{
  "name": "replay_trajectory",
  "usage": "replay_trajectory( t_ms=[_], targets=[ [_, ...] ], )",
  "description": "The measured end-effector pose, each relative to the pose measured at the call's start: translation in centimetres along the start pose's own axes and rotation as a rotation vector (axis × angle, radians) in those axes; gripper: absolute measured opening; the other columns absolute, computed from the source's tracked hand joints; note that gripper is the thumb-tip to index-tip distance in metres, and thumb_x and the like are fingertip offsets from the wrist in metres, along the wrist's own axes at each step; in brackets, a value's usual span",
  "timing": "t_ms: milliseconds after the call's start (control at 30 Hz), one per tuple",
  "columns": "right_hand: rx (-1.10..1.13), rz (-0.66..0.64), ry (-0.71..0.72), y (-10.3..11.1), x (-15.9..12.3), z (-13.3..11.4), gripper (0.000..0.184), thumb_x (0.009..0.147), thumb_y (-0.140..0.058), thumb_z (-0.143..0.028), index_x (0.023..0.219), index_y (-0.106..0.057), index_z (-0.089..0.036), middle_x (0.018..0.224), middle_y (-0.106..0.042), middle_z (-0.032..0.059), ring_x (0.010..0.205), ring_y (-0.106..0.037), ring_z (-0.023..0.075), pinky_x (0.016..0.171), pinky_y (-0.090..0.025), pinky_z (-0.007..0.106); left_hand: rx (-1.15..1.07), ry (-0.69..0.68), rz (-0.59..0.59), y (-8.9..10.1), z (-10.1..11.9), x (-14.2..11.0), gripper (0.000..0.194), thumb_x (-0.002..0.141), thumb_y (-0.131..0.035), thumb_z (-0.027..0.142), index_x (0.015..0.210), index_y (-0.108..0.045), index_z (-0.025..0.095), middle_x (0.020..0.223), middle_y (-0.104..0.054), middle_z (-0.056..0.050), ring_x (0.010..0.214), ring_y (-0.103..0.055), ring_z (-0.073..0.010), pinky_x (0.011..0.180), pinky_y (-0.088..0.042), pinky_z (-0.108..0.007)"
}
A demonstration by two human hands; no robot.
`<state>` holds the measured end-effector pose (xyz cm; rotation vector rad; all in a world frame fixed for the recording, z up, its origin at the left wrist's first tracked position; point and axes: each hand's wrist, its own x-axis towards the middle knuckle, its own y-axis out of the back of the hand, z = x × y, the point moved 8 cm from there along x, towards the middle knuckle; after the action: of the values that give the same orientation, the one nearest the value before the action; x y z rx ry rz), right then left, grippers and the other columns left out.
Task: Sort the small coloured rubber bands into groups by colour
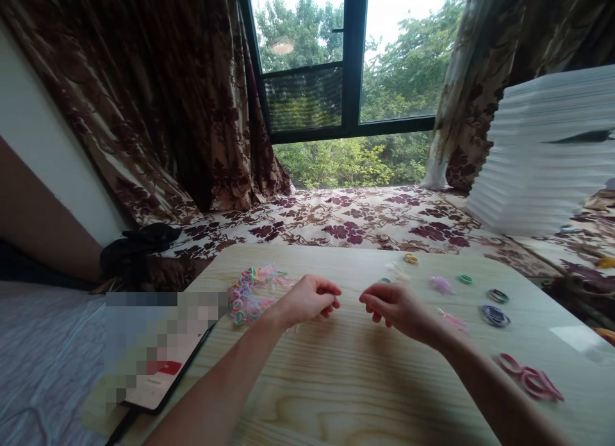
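My left hand (310,300) and my right hand (394,308) hover close together over the middle of a light wooden table (346,388). Both have their fingers curled into a pinch, fingertips facing each other; what they hold is too small to make out. A mixed pile of small coloured elastic hair bands (250,292) lies just left of my left hand. To the right of my right hand, bands lie in small sorted groups: yellow (410,259), green (464,279), purple (441,284), dark ones (498,296), blue (494,316) and red (531,380).
A tablet (158,356) lies on the table's left corner. A black item (139,241) sits on the floral window seat (346,218). A tall stack of white sheets (548,151) stands at the right. Floral curtains (158,100) frame the window (350,61).
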<state>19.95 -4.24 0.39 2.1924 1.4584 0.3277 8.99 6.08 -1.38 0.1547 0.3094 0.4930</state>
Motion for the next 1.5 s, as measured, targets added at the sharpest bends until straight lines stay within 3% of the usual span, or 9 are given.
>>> replay_trajectory(
  t_ms=[300, 500, 633, 800, 1000, 1100, 1300, 1500],
  targets=[
    [0.160, 0.035, 0.065, -3.1, 0.4, 0.0, 0.023, 0.071, -0.054, -0.035, 0.078, -0.065, -0.017, 0.061, -0.061, -0.0002, 0.048, -0.050, 0.0091, 0.040, -0.035, 0.019, -0.114, 0.007, -0.040, -0.4, -0.3, 0.0, 0.037, 0.067, -0.058, 0.011, 0.104, -0.058, 0.007, 0.073, -0.067, -0.006, 0.055, -0.055, -0.0071, 0.058, -0.047, -0.021],
    [0.192, 0.124, 0.144, -3.5, 0.6, -0.1, 0.028, 0.069, -0.062, -0.044, 0.074, -0.063, -0.017, 0.064, -0.061, 0.0000, 0.049, -0.049, 0.0082, 0.041, -0.035, 0.018, -0.103, 0.012, -0.048, -0.8, 0.2, -0.3, 0.041, 0.068, -0.056, 0.009, 0.109, -0.056, 0.006, 0.063, -0.063, 0.000, 0.049, -0.055, -0.0068, 0.053, -0.045, -0.020],
    [0.182, 0.154, 0.193, -3.3, 0.6, -0.2, 0.029, 0.067, -0.065, -0.044, 0.078, -0.064, -0.017, 0.070, -0.063, 0.0016, 0.057, -0.054, 0.0107, 0.049, -0.042, 0.020, -0.079, -0.011, -0.085, -1.3, 0.2, -0.1, 0.038, 0.067, -0.056, 0.010, 0.105, -0.058, 0.006, 0.057, -0.060, 0.002, 0.047, -0.055, -0.0069, 0.053, -0.045, -0.019],
    [0.145, 0.140, 0.180, -3.3, 0.3, -0.6, 0.023, 0.071, -0.060, -0.039, 0.069, -0.065, -0.016, 0.063, -0.062, 0.0013, 0.055, -0.050, 0.0101, 0.048, -0.039, 0.020, -0.065, -0.016, -0.101, -1.5, 0.0, 0.0, 0.041, 0.068, -0.059, 0.017, 0.107, -0.058, 0.006, 0.056, -0.061, 0.001, 0.048, -0.056, -0.0083, 0.054, -0.046, -0.022],
    [0.154, 0.097, 0.070, -3.0, 0.2, -0.3, 0.023, 0.074, -0.052, -0.036, 0.071, -0.064, -0.016, 0.051, -0.053, -0.0034, 0.042, -0.041, 0.0073, 0.039, -0.032, 0.020, -0.051, 0.023, -0.046, -0.5, -0.1, 0.0, 0.033, 0.074, -0.054, 0.027, 0.101, -0.059, 0.009, 0.074, -0.067, -0.007, 0.053, -0.054, -0.0080, 0.054, -0.045, -0.022],
    [0.169, 0.083, 0.038, -2.9, 0.2, -0.3, 0.024, 0.073, -0.052, -0.038, 0.071, -0.064, -0.016, 0.050, -0.052, -0.0038, 0.042, -0.041, 0.0072, 0.038, -0.033, 0.019, 0.042, -0.039, -0.006, 0.2, 0.7, -0.2, 0.032, 0.077, -0.049, 0.035, 0.092, -0.062, 0.010, 0.076, -0.065, -0.007, 0.056, -0.051, -0.0085, 0.050, -0.042, -0.020],
    [0.177, 0.077, 0.032, -2.9, 0.2, -0.3, 0.025, 0.072, -0.052, -0.039, 0.069, -0.063, -0.016, 0.048, -0.051, -0.0042, 0.040, -0.041, 0.0072, 0.038, -0.031, 0.019, 0.244, -0.174, -0.034, -0.2, 1.9, -0.9, 0.031, 0.069, -0.059, 0.038, 0.077, -0.067, 0.010, 0.067, -0.059, -0.001, 0.059, -0.046, -0.0085, 0.052, -0.034, -0.019],
    [0.163, 0.047, 0.045, -3.0, 0.3, 0.0, 0.027, 0.074, -0.052, -0.039, 0.072, -0.065, -0.015, 0.049, -0.050, -0.0037, 0.041, -0.041, 0.0067, 0.037, -0.031, 0.018, 0.255, -0.136, -0.031, -0.1, 1.3, -0.6, 0.027, 0.071, -0.054, 0.035, 0.070, -0.066, 0.010, 0.055, -0.050, 0.002, 0.052, -0.040, -0.0078, 0.048, -0.027, -0.020]
  ],
)
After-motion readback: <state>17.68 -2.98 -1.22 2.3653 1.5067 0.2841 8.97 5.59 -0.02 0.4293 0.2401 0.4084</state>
